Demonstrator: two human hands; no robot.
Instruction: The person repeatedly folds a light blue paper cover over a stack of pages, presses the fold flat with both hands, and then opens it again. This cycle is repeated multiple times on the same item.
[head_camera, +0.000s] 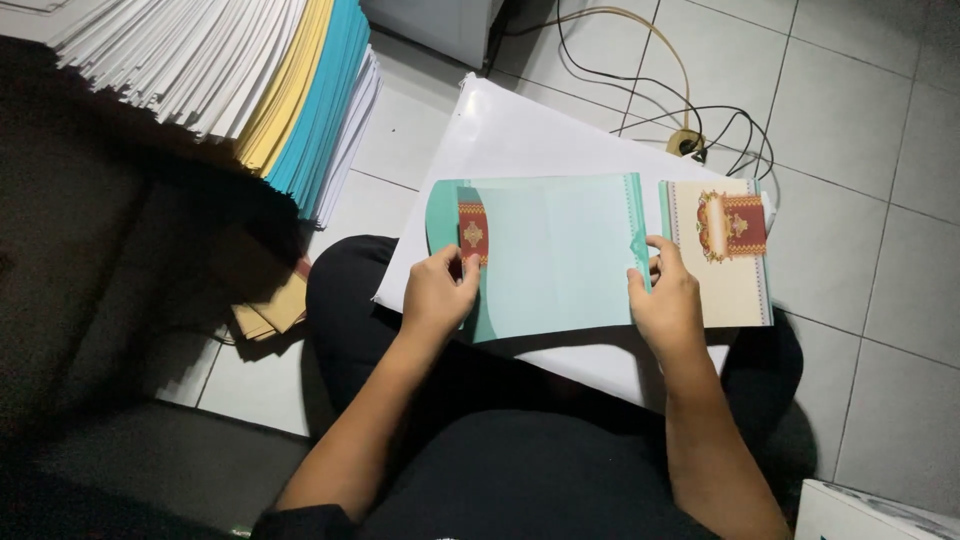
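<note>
Both hands, left hand (437, 295) and right hand (665, 305), have fingers clamped on a teal card (555, 255) lying on a white sheet (520, 135) over the lap, beside a cream card (725, 265), with a paper stack (250, 70) at left and cables (690, 110) on the floor beyond.

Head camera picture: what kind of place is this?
Probably a home or small workshop for folding cards: a white tiled floor, a tall stack of white, yellow and teal paper sheets, and a teal folded card on a lap board.
</note>
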